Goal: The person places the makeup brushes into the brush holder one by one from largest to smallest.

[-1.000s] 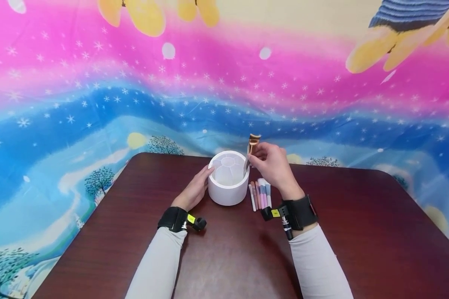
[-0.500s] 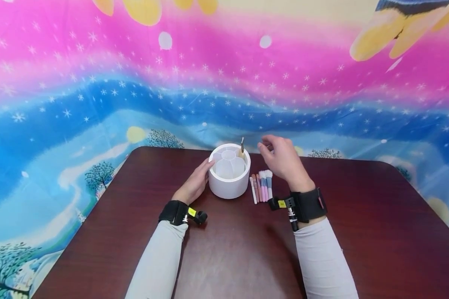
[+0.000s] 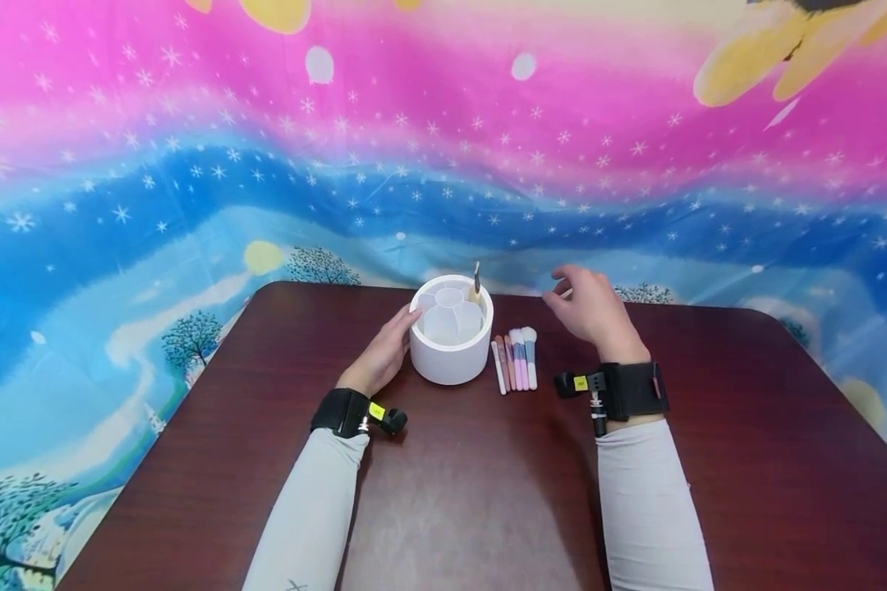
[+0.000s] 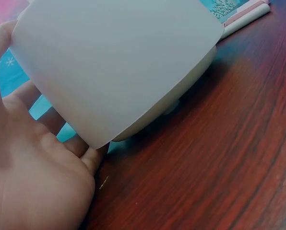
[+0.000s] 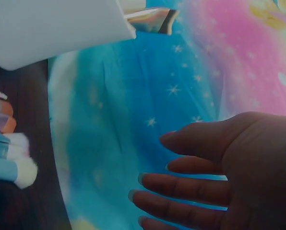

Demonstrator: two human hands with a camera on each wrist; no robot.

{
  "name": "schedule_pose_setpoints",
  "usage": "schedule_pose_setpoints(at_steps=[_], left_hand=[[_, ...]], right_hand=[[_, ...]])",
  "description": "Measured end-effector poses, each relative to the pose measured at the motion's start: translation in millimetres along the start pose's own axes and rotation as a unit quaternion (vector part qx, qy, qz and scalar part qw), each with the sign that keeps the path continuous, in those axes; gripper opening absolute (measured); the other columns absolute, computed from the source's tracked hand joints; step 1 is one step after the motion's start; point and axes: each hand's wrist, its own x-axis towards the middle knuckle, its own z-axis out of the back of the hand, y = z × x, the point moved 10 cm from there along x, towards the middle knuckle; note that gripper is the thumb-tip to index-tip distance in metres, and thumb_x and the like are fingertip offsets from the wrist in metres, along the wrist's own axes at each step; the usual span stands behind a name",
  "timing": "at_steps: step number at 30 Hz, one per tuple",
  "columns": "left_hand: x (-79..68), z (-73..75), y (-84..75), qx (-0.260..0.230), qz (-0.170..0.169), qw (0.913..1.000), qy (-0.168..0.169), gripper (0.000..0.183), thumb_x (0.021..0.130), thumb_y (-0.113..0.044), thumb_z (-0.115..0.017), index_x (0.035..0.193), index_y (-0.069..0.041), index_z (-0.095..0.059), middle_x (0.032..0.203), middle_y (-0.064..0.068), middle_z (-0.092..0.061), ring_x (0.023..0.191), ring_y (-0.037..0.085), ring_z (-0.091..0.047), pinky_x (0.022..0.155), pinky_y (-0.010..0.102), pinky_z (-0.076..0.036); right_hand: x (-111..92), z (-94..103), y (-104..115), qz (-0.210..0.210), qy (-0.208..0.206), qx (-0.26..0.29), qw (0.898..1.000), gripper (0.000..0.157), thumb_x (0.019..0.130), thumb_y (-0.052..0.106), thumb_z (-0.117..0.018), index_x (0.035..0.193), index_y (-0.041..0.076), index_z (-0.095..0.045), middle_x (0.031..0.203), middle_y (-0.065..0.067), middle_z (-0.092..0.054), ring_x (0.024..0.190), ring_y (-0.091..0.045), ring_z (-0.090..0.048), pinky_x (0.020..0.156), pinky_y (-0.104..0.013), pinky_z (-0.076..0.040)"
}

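My left hand (image 3: 381,349) holds the left side of a white round makeup organizer (image 3: 451,363), thumb at the rim and fingers along the wall. Clear dividers split its inside into compartments. Gold eyelash tweezers (image 3: 477,283) stand upright in the right rear compartment. Their flared tip (image 5: 168,21) pokes past the rim in the right wrist view. Away to the right, my right hand (image 3: 591,305) hovers with nothing in its loosely bent fingers. Between it and the organizer, several makeup brushes (image 3: 517,361) lie side by side on the table.
The dark reddish-brown table (image 3: 443,484) ends just behind the organizer. A patterned cloth backdrop (image 3: 429,164) hangs at its far edge. Both wrists carry black camera straps (image 3: 636,391).
My right hand has let go of the eyelash tweezers, leaving them in the organizer, and moved off to the right. My left hand still holds the organizer. The view has tipped slightly downward.
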Motion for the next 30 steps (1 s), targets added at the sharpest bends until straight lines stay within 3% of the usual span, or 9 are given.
schedule_pose_setpoints(at_steps=[8,11,14,18,23,30], left_hand=[[-0.2,-0.8,2.2,-0.003,0.000,1.0000,0.004,0.072,0.091,-0.054,-0.051,0.148,-0.023,-0.022,0.150,-0.002,-0.022,0.133,0.010,-0.019,0.111,0.041,-0.013],[0.6,-0.9,2.8,-0.004,0.003,1.0000,0.003,0.071,0.091,-0.053,-0.051,0.148,-0.023,-0.021,0.151,-0.002,-0.021,0.134,0.010,-0.018,0.112,0.041,-0.013],[1.0,-1.0,3.0,-0.004,0.001,1.0000,0.004,0.070,0.092,-0.052,-0.050,0.148,-0.023,-0.022,0.150,-0.002,-0.022,0.133,0.010,-0.019,0.112,0.041,-0.013],[0.7,-1.7,2.8,-0.004,-0.005,0.9999,0.010,0.067,0.093,-0.051,-0.049,0.148,-0.023,-0.023,0.149,-0.003,-0.024,0.132,0.009,-0.021,0.111,0.040,-0.014],[0.4,-2.4,2.6,-0.007,-0.007,0.9998,0.015,0.068,0.093,-0.051,-0.050,0.148,-0.023,-0.023,0.149,-0.004,-0.024,0.132,0.007,-0.021,0.111,0.039,-0.014],[0.9,-0.4,0.8,-0.009,-0.011,0.9999,0.007,0.072,0.090,-0.053,-0.053,0.148,-0.022,-0.023,0.150,-0.003,-0.023,0.133,0.010,-0.019,0.112,0.041,-0.012]], right_hand=[[2.3,-21.7,-21.0,-0.028,0.043,-0.052,0.997,0.041,0.090,0.024,-0.060,0.122,0.001,-0.052,0.104,-0.017,-0.061,0.091,-0.030,-0.057,0.078,-0.052,-0.045],[3.7,-36.4,-26.7,-0.034,0.071,-0.067,0.995,0.030,0.089,0.022,-0.062,0.108,0.000,-0.059,0.096,-0.015,-0.060,0.083,-0.028,-0.056,0.072,-0.048,-0.046],[4.1,-52.2,-28.9,-0.039,0.103,-0.065,0.992,0.019,0.088,0.020,-0.063,0.086,0.001,-0.064,0.076,-0.009,-0.057,0.067,-0.023,-0.052,0.061,-0.039,-0.044],[1.3,-73.0,-32.5,-0.056,0.160,-0.063,0.983,0.026,0.087,0.020,-0.063,0.068,0.001,-0.063,0.058,-0.005,-0.054,0.054,-0.020,-0.048,0.051,-0.034,-0.039],[-3.9,-87.8,-36.7,-0.077,0.204,-0.058,0.974,0.024,0.087,0.020,-0.063,0.071,0.002,-0.065,0.066,-0.011,-0.063,0.060,-0.025,-0.057,0.055,-0.035,-0.045],[-3.4,-93.4,-38.7,-0.089,0.206,-0.053,0.973,0.020,0.088,0.020,-0.063,0.079,0.003,-0.067,0.072,-0.013,-0.064,0.062,-0.025,-0.058,0.056,-0.036,-0.049]])
